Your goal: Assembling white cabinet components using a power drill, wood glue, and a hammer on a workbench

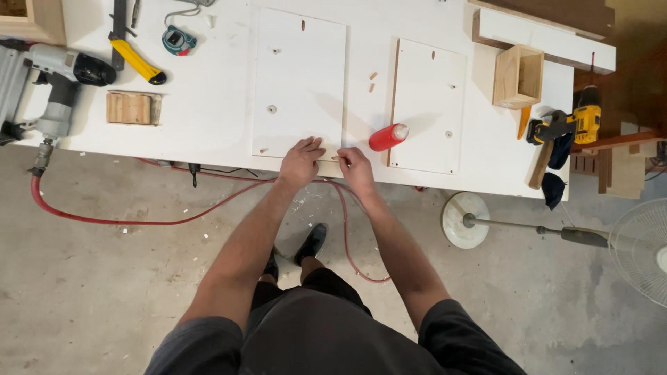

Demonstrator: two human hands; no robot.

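A white rectangular panel (299,76) with holes and dowel pegs lies flat on the white workbench (208,104). My left hand (301,161) rests palm down on the panel's near right corner. My right hand (354,167) is just beside that corner, fingers pinched around something small that looks like a wooden dowel. A second white panel (427,104) lies to the right. Between the panels a red glue bottle (386,137) lies on its side, and two loose dowels (372,80) sit farther back.
On the bench: nail gun (59,83) with red hose (104,219), yellow utility knife (137,61), tape measure (178,40), wood block (132,108), small wooden box (518,76), yellow drill (570,123). A fan (639,250) lies on the concrete floor at right.
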